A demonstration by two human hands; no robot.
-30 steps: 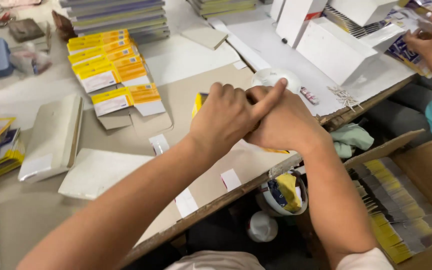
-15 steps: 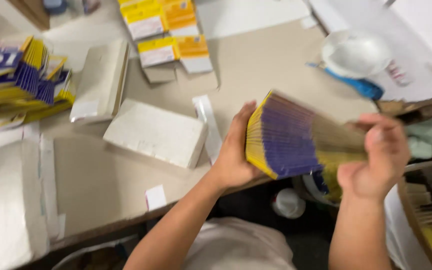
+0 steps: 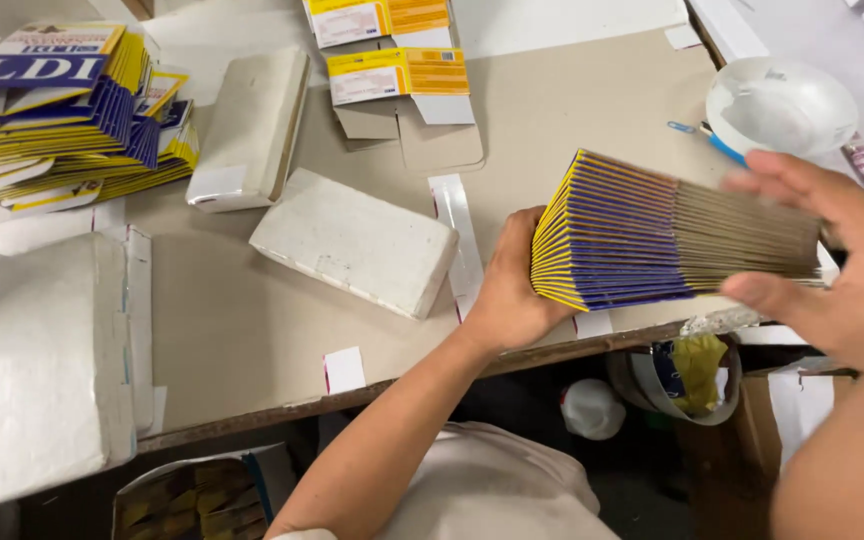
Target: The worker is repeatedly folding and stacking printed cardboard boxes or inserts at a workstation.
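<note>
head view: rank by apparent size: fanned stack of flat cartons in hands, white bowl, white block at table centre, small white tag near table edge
1. Fanned stack of flat cartons, though nearer the camera
2. White block; not far behind, unsure
3. White bowl
4. Small white tag

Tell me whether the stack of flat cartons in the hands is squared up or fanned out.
Fanned out. The stack of flat cartons spreads wide at the left hand and narrows toward the right hand.

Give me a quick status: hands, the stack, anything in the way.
Left hand and right hand grip opposite ends of the fanned stack of flat cartons, held over the table edge. White block lies left, white bowl behind; neither touches.
</note>
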